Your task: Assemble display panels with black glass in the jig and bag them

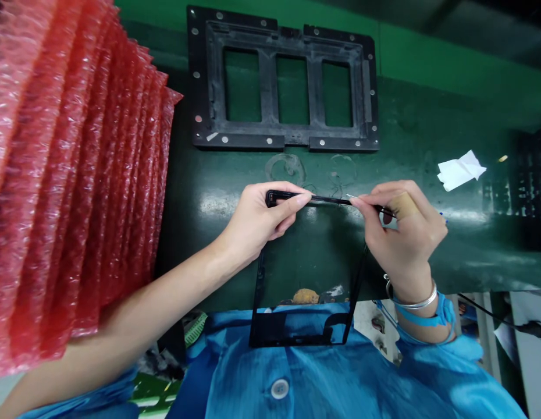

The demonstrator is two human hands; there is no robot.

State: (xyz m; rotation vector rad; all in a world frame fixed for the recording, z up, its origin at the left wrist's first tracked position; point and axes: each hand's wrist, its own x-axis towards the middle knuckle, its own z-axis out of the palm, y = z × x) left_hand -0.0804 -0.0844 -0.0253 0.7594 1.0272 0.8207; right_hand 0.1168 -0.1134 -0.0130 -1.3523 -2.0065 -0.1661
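A thin black rectangular frame is held up in front of my body, tilted so that its near end hangs by my blue shirt. My left hand is closed on the far left corner, thumb and fingers pinching the narrow edge. Along the same edge, further right, my right hand pinches the frame between thumb and forefinger. A small pale tip shows at those fingertips; whether it is a fingernail or a thin sliver, I cannot tell. A tan patch covers part of a right-hand finger.
Behind the hands, a black fixture with three openings and round metal studs lies on the green table. Red bubble-wrap sheets stand stacked at the left, next to my left arm. A torn white paper lies at the right.
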